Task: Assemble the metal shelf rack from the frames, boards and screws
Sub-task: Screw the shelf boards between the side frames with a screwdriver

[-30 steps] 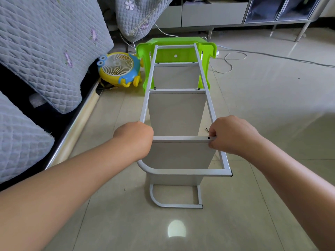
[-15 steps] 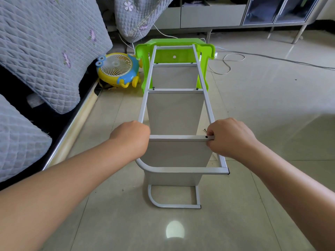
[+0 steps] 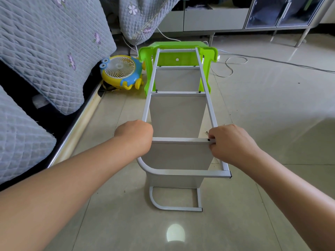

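A: Status on the shelf rack (image 3: pixel 178 124)?

B: Lying on its side on the tiled floor (image 3: pixel 262 124), far end against a green plastic stool (image 3: pixel 208 53). Upper side frame (image 3: pixel 211 109) faces the camera, lower frame (image 3: pixel 174 208) under it on the floor. Three boards stand on edge between them

A: Screws?

B: Dark screw heads visible at the far board (image 3: pixel 176 77) and the middle board (image 3: pixel 176 113). On the near board (image 3: pixel 178 156), one black screw (image 3: pixel 208 140) sits at the right end of its crossbar. The left end is hidden behind the fist, cannot tell

A: Hands?

B: Left hand (image 3: pixel 135 136) clenched around the left rail where the near crossbar meets it. Right hand (image 3: pixel 232 142) curled over the right rail at the same joint, fingertips pinching beside that screw. No tool seen in either

A: Loose parts?

B: A small dark piece on the floor just past the right hand, perhaps a screw, too small to say

A: So how far along?

B: Judging late stage: frames and boards all joined on the visible side. Left: confirming the near board's fixings, the underside joints (unseen), then standing it up
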The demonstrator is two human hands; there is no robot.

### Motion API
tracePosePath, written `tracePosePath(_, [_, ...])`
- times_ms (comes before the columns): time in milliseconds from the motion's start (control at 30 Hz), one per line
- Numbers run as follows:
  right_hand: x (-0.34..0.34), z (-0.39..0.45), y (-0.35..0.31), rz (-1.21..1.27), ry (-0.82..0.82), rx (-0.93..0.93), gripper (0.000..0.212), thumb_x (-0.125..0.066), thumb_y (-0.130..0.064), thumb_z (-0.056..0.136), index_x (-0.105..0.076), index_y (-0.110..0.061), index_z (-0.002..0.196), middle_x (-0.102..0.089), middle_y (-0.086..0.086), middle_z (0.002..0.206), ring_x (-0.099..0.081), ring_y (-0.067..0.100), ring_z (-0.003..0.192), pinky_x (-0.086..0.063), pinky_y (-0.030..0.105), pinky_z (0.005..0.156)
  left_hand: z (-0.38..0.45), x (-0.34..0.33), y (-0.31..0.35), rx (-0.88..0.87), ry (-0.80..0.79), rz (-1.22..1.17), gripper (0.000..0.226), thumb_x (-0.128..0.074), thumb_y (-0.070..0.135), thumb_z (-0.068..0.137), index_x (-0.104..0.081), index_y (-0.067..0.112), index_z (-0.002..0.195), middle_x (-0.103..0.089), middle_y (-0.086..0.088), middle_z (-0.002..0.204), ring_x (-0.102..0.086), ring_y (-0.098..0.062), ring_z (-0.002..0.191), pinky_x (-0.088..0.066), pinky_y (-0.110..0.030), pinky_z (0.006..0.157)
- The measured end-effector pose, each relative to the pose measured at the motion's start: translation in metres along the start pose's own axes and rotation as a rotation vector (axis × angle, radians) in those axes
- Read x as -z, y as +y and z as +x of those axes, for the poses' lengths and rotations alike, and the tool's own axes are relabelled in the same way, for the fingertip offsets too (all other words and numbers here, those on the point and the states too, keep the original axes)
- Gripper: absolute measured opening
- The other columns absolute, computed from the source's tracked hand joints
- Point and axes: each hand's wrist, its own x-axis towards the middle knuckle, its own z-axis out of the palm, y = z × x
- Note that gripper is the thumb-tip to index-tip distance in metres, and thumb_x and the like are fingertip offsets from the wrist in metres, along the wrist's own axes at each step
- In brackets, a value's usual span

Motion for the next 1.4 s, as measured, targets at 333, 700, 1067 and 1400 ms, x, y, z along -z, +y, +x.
tracePosePath(333, [0.005, 0.003, 0.001, 0.010, -0.036, -0.027, 0.014, -0.050, -0.008, 0.082, -0.061, -0.013, 0.088, -0.046, 0.000, 0.073, -0.049, 0.023, 0.071, -0.030, 0.019, 0.046, -0.001, -0.001, -0.004, -0.126, 0.144, -0.082, 0.025, -0.052, 0.023, 0.092, -0.063, 0.028, 0.114, -0.042, -0.002, 0.126, -0.038, -0.023, 0.121, -0.039, -0.032, 0.087])
tracePosePath(700, [0.008, -0.004, 0.004, 0.079, -0.048, 0.013, 0.016, -0.050, -0.019, 0.086, -0.063, -0.017, 0.096, -0.047, -0.003, 0.075, -0.049, 0.021, 0.074, -0.038, 0.023, 0.056, 0.009, -0.023, 0.009, -0.459, 0.196, -0.230, 0.021, -0.035, 0.023, 0.099, -0.051, 0.012, 0.091, -0.042, 0.003, 0.089, -0.050, -0.019, 0.093, -0.037, -0.028, 0.075])
tracePosePath(1067, [0.003, -0.006, 0.004, 0.038, -0.023, 0.032, 0.019, -0.044, -0.015, 0.087, -0.061, -0.013, 0.095, -0.043, -0.002, 0.066, -0.047, 0.023, 0.071, -0.034, 0.021, 0.051, 0.009, -0.020, 0.018, -0.531, 0.262, -0.232, 0.033, -0.028, 0.029, 0.100, -0.055, 0.013, 0.112, -0.052, 0.002, 0.115, -0.050, -0.016, 0.105, -0.040, -0.027, 0.086])
tracePosePath(1400, [0.010, -0.009, 0.012, 0.121, -0.057, 0.122, 0.017, -0.050, -0.026, 0.089, -0.062, -0.017, 0.098, -0.048, -0.005, 0.068, -0.047, 0.016, 0.067, -0.037, 0.021, 0.055, 0.010, -0.024, 0.038, -0.573, 0.300, -0.233, 0.027, -0.027, 0.029, 0.100, -0.046, 0.013, 0.110, -0.049, -0.001, 0.113, -0.047, -0.019, 0.104, -0.040, -0.031, 0.085])
